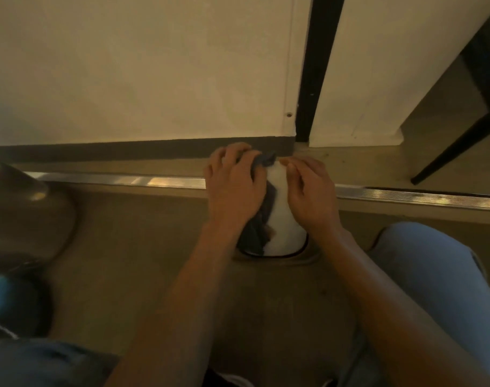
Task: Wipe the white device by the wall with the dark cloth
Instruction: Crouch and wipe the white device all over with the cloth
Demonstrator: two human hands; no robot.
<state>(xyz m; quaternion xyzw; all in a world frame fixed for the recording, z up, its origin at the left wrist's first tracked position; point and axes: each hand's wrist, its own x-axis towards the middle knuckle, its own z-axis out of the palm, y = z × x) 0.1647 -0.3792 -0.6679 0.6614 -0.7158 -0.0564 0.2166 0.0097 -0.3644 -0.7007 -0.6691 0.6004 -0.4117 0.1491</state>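
Both hands on the white device (283, 213) down by the wall (143, 68)

The device stands on the floor (143, 247), just near of the dark skirting (126, 150), across a metal floor strip (121, 180). The left hand (234, 188) lies over its left side, fingers spread and bent, pressing the dark cloth (259, 219) against it; cloth shows at the fingertips on the far side and hangs out under the palm. The right hand (308, 191) rests on the right side, fingers loosely curled, thumb and forefinger close together at the top; whether they pinch anything I cannot tell. A knee in light jeans (434, 275) sits to the right
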